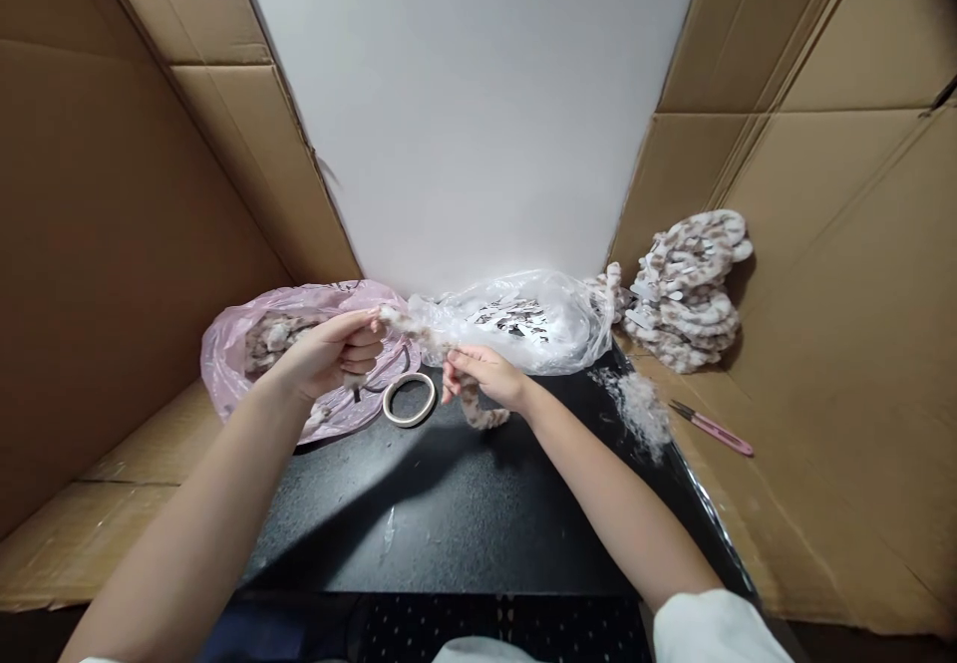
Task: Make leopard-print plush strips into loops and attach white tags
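A fuzzy white-and-brown spotted strip (pixel 484 412) stretches between my two hands above the black table, its free end curling down below the right hand. My left hand (pixel 345 349) is closed, pinching one end of the strip between thumb and forefinger; a small dark-tipped piece shows beneath its fingers. Farther along, my right hand (pixel 482 374) grips the strip between thumb and fingers. Just below and between the hands lies a roll of tape (pixel 409 401), flat on the table.
A pink plastic bag (pixel 224 344) with fuzzy pieces sits at left. Behind my hands, a clear bag (pixel 575 344) holds white and dark tags. At right are piled fuzzy spotted loops (pixel 692 294), loose fluff (pixel 635 409) and pink-handled thread snips (pixel 714 429). Cardboard walls (pixel 844 294) flank the table.
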Demonstrator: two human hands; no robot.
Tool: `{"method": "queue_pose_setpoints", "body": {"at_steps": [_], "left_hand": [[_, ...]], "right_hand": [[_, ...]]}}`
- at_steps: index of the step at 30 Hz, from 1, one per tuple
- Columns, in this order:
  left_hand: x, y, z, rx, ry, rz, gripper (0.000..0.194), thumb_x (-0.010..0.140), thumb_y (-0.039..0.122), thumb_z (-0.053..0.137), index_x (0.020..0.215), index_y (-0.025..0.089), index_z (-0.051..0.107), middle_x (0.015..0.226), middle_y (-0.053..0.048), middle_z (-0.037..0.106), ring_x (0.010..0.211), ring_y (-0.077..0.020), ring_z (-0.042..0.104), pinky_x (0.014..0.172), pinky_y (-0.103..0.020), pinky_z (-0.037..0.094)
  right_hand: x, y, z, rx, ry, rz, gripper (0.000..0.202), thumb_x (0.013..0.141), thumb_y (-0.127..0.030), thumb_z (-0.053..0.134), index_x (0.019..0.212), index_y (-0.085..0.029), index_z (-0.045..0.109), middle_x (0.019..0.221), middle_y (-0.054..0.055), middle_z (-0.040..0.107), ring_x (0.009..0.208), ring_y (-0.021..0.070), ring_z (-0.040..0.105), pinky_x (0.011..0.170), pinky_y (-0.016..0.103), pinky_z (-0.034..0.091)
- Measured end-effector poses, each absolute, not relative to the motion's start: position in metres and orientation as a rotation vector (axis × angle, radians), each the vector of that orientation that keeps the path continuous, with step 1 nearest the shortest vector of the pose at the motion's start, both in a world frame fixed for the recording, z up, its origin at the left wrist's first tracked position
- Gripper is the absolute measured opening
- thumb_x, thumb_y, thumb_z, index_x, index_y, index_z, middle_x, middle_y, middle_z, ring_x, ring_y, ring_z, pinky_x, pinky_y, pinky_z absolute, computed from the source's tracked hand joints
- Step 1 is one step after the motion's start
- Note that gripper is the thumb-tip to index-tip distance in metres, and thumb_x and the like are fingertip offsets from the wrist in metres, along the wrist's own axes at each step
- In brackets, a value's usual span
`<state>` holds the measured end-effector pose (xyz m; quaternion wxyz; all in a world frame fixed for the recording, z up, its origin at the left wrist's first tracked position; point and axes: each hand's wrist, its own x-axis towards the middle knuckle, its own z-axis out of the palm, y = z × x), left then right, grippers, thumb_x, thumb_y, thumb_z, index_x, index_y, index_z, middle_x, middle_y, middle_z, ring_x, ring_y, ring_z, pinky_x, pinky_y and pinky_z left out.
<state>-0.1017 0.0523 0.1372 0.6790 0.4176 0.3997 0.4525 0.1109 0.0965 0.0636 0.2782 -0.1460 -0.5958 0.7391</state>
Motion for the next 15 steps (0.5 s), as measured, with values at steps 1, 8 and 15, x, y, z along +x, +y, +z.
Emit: {"method": "queue_pose_setpoints", "body": {"at_steps": [1, 8, 15], "left_hand": [[-0.108, 0.053, 0.137, 0.887, 0.907, 1.055, 0.034, 0.093, 0.024, 0.046, 0.06, 0.018, 0.04, 0.057, 0.008, 0.011, 0.044, -0.006, 0.008, 0.034, -0.013, 0.016], [-0.151, 0.047, 0.131, 0.667, 0.988, 1.35, 0.037, 0.099, 0.015, 0.024, 0.064, 0.019, 0.037, 0.056, 0.008, 0.007, 0.045, -0.0086, 0.003, 0.035, -0.015, 0.014], [-0.179, 0.042, 0.119, 0.626, 1.021, 1.399, 0.037, 0.099, 0.014, 0.02, 0.067, 0.019, 0.037, 0.049, 0.008, 0.012, 0.042, -0.0088, 0.005, 0.036, -0.015, 0.014]], "right_hand": [[0.116, 0.1, 0.064, -0.362, -1.643, 2.03, 0.038, 0.086, -0.048, 0.06, 0.065, -0.017, 0.052, 0.054, -0.004, 0.053, 0.057, 0.0135, 0.061, 0.067, 0.029, 0.051], [0.15, 0.118, 0.059, -0.373, -1.842, 2.153, 0.035, 0.083, -0.041, 0.064, 0.062, -0.016, 0.054, 0.053, -0.003, 0.056, 0.056, 0.0128, 0.06, 0.067, 0.028, 0.053], [0.165, 0.127, 0.061, -0.58, -2.001, 2.135, 0.034, 0.079, -0.042, 0.065, 0.063, -0.015, 0.055, 0.055, -0.001, 0.06, 0.052, 0.0115, 0.063, 0.051, 0.019, 0.046]]}}
